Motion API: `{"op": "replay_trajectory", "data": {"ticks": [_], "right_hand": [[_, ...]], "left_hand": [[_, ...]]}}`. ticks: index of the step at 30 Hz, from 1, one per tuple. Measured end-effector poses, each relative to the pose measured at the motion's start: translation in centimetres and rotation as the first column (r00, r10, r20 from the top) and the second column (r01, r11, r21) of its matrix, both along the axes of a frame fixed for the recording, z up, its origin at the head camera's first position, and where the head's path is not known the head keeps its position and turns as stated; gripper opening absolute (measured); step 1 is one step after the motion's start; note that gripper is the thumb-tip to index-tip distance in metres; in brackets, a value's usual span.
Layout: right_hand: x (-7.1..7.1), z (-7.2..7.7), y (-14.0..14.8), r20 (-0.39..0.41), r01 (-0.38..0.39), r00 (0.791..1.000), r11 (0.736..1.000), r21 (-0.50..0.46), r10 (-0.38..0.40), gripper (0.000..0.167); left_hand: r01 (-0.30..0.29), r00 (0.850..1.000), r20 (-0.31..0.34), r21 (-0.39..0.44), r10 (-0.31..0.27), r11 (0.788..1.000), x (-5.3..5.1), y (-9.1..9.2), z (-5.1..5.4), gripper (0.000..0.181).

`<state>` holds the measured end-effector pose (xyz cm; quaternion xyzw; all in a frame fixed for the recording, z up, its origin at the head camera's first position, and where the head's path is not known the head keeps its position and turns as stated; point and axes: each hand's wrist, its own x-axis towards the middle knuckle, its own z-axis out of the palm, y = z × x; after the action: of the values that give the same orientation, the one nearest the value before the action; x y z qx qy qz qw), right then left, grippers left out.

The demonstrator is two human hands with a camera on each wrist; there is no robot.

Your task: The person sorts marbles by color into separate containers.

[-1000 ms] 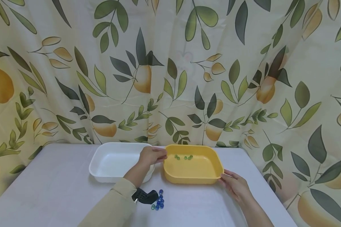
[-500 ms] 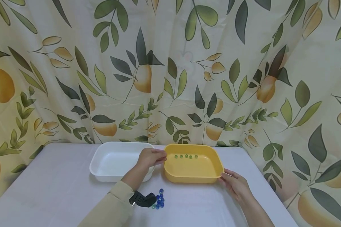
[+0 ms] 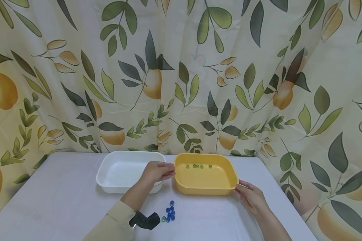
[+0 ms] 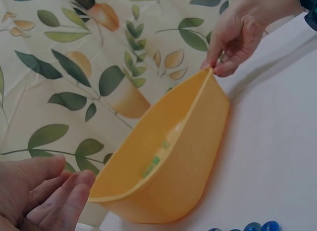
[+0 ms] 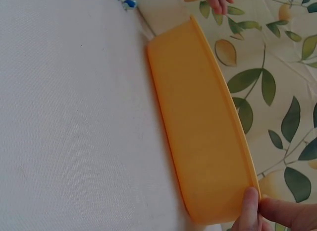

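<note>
A yellow tray (image 3: 206, 182) sits on the table with several green marbles (image 3: 198, 166) spread in a line along its far side. My right hand (image 3: 250, 197) pinches the tray's rim at its near right corner, thumb and fingers on either side in the right wrist view. At the tray's left end is my left hand (image 3: 157, 172), its thumb and fingers parted and holding nothing; in the left wrist view its fingertips (image 4: 85, 180) lie close beside the rim. Whether they still touch it, I cannot tell.
A white tray (image 3: 117, 189) stands left of the yellow one, partly behind my left hand. Several blue marbles (image 3: 172, 213) and one green marble (image 3: 163, 219) lie on the white-covered table (image 3: 63, 201) in front. A leaf-patterned curtain (image 3: 187, 100) hangs behind.
My left hand has let go of the yellow tray's rim and drawn slightly left. The green marbles have rolled and spread apart in the tray. My right hand keeps its grip.
</note>
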<state>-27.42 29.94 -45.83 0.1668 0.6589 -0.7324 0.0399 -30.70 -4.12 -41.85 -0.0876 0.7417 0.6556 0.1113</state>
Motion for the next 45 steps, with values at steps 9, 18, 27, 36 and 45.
{"op": "replay_trajectory", "data": {"ticks": [9, 18, 27, 36, 45], "right_hand": [[0.1, 0.1, 0.1, 0.003, 0.004, 1.000, 1.000, 0.008, -0.004, 0.062], [0.1, 0.2, 0.0, -0.008, -0.017, 1.000, 1.000, 0.002, 0.018, 0.063], [0.2, 0.1, 0.0, -0.004, -0.006, 1.000, 1.000, -0.027, 0.006, 0.062], [0.1, 0.0, 0.0, 0.011, 0.001, 1.000, 1.000, -0.020, 0.000, 0.064], [0.1, 0.0, 0.0, 0.017, -0.004, 1.000, 1.000, -0.019, 0.005, 0.064]], "left_hand": [[0.036, 0.999, 0.015, -0.013, -0.036, 0.999, 1.5, -0.7, -0.3, 0.034], [0.067, 0.996, 0.058, 0.004, -0.067, 0.998, 3.8, -2.2, -1.8, 0.036], [0.070, 0.995, 0.073, 0.025, -0.072, 0.997, 5.3, -4.1, -4.1, 0.036], [0.113, 0.994, -0.006, 0.040, -0.112, 0.993, 6.4, -5.2, -6.7, 0.033], [0.118, 0.993, -0.002, 0.045, -0.118, 0.992, 7.3, -5.3, -8.1, 0.028]]}}
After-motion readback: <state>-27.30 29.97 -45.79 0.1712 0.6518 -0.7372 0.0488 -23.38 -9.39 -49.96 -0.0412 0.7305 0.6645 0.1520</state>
